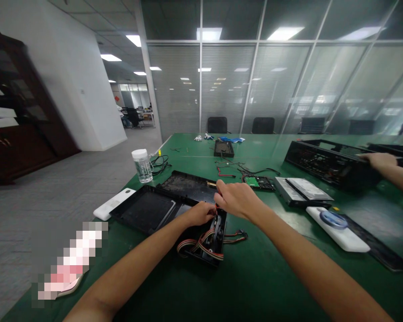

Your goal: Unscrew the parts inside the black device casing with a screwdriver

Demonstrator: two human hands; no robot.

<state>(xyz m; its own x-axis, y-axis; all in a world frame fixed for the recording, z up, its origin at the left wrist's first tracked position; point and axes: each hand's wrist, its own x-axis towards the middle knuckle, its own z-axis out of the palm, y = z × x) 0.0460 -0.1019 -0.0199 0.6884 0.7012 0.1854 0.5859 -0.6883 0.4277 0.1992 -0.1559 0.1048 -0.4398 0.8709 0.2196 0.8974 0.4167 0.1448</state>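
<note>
My left hand (201,213) reaches over a black plastic panel (144,205), its fingertips pinched together at the panel's right end. What sits between them is too small to make out. Just above and to the right, my right hand (237,197) is closed like a fist. Whatever it grips is hidden by the fingers. Below both hands, a bundle of multicoloured wires (201,243) loops out of the panel's narrow end, and a short cable with a black connector (242,234) lies to the right. Behind it rests another dark, dusty panel (188,184).
A clear bottle with white lid (143,166) and a white box-shaped device (116,203) stand left. To the right are a green circuit board (253,181), hard drives (304,190), a white power bank (337,229) and a black computer case (329,163), touched by another person's hand (379,160).
</note>
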